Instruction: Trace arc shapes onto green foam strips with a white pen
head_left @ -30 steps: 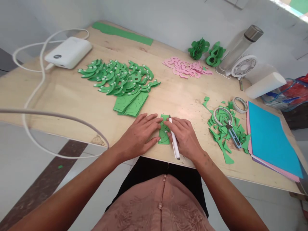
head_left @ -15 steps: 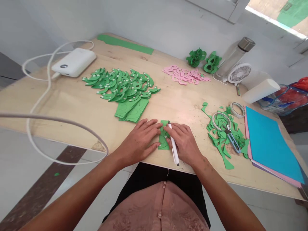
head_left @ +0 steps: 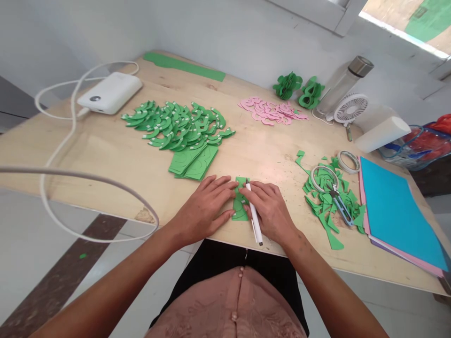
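A small green paper rectangle with a curved outline on it lies near the table's front edge, between my two hands. My left hand rests flat with its fingers stretched out, their tips on the paper's left side. My right hand holds a white pen between thumb and fingers; its fingertips also touch the paper's right side. The pen slants back toward me. Just beyond my left hand is a stack of green paper rectangles with drawn curves. Behind it spreads a pile of green curved cut-outs with whitish tabs.
Pink cut-outs and green paper ornaments lie at the back, near a bottle and small fan. Rightward are green scraps, a cutter, tape rolls and blue sheets. A power bank with cable sits left.
The view has shifted very slightly. Both hands, the pen and the paper keep almost the same positions.
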A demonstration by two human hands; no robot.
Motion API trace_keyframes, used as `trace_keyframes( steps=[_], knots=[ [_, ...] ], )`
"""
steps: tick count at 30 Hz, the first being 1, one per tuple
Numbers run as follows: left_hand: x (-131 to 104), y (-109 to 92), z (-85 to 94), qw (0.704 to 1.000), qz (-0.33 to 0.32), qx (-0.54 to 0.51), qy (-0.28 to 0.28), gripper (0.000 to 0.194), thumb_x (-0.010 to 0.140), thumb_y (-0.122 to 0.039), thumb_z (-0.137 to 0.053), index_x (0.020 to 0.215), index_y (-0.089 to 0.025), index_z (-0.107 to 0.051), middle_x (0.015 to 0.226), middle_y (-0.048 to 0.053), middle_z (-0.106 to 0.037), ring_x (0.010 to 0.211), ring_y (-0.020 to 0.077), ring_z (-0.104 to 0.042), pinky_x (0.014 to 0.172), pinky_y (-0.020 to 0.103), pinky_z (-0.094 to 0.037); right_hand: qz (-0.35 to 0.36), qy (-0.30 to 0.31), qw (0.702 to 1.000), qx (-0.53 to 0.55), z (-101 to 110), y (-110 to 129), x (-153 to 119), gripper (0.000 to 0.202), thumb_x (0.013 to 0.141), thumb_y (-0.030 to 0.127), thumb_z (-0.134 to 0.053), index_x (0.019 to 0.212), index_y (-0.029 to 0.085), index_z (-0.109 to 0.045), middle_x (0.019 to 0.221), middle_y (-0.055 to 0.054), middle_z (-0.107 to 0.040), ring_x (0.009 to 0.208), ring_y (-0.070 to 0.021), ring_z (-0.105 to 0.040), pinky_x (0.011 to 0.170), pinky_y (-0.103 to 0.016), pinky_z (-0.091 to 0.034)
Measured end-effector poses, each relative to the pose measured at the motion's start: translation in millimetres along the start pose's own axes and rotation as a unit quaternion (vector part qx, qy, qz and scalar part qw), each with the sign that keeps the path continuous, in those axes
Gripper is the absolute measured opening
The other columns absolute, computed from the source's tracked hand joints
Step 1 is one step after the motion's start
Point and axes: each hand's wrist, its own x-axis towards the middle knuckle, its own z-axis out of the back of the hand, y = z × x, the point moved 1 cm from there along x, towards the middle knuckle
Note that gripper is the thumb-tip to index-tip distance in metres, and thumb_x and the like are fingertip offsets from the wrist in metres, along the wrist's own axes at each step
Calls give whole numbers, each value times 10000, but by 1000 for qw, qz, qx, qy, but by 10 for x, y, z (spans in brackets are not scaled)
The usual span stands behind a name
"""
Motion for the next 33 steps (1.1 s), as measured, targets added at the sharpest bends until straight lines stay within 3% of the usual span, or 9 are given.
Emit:
trace_keyframes(
  steps=[21, 28, 33],
  knots=[
    [15, 1, 0, 1000, 0, -12, -9, 272, 942, -275, -500, 1185, -165, -549, 1348, 116, -601, 1369, 303, -429, 1141, 551, -323, 24, -12, 999, -22, -2, 6, -4, 266, 971, 171, -511, 1208, 205, -626, 1203, -92, -710, 1195, -246, -579, 999, -439, -386],
    [-31, 0, 108, 990, 57, -110, -74, 155, 963, -281, -467, 1050, -190, -556, 1349, 110, -602, 1364, 244, -460, 1138, 480, -402, 29, -8, 999, -26, -3, 2, -9, 269, 962, 181, -529, 1210, 209, -629, 1204, -99, -710, 1196, -251, -584, 985, -437, -393],
    [-67, -13, 161, 990, 65, -101, -80, 162, 963, -265, -461, 1044, -190, -580, 1323, 103, -625, 1348, 248, -486, 1126, 493, -421, 24, -1, 999, -30, -10, -3, -16, 294, 962, 189, -532, 1240, 222, -622, 1205, -98, -708, 1192, -255, -586, 989, -443, -395]
  ],
)
